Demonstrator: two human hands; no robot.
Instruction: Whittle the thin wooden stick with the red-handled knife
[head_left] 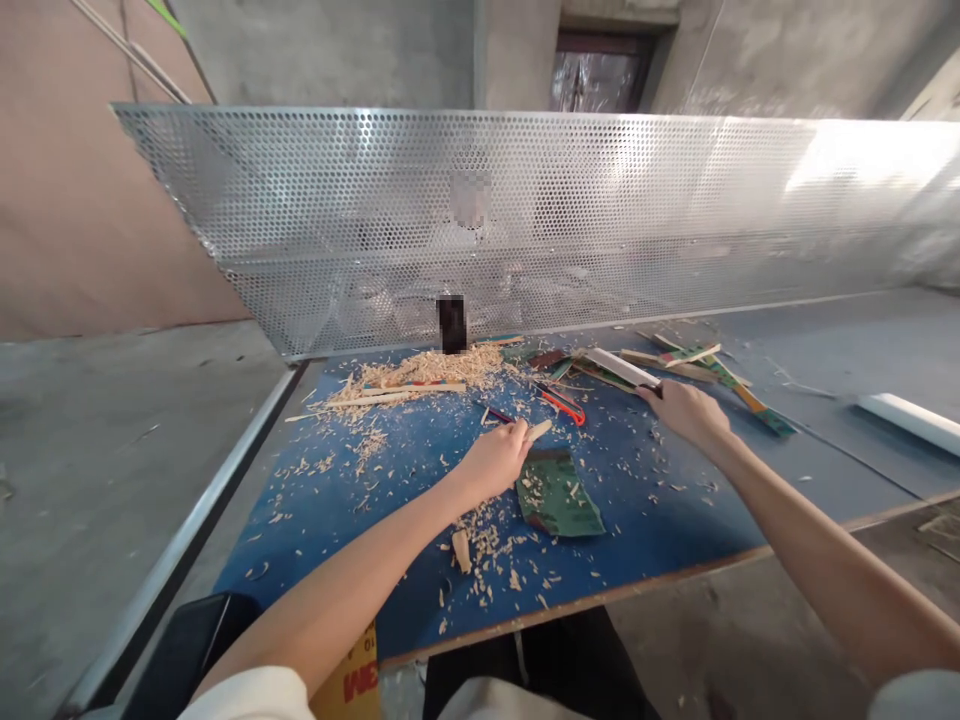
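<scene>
A short pale wood piece (539, 431) sticks out from the closed fingers of my left hand (495, 460), over the middle of the blue tabletop (300, 530). Farther right, my right hand (686, 412) is wrapped round the dark handle of a long flat metal tool (619, 368), whose blade points left and away from me. A green sheet (559, 495) with shavings on it lies just below my left hand. Between the hands is a red-orange cutter (562, 403). A small wood chunk (461, 551) lies near the front edge.
A heap of wood shavings (420, 370) with thin strips lies at the back. Coloured wood strips (739, 390) cross at the right, before a white roll (911, 422). A perforated metal panel (525, 220) stands along the back. A black armrest-like object (199, 645) is at the lower left.
</scene>
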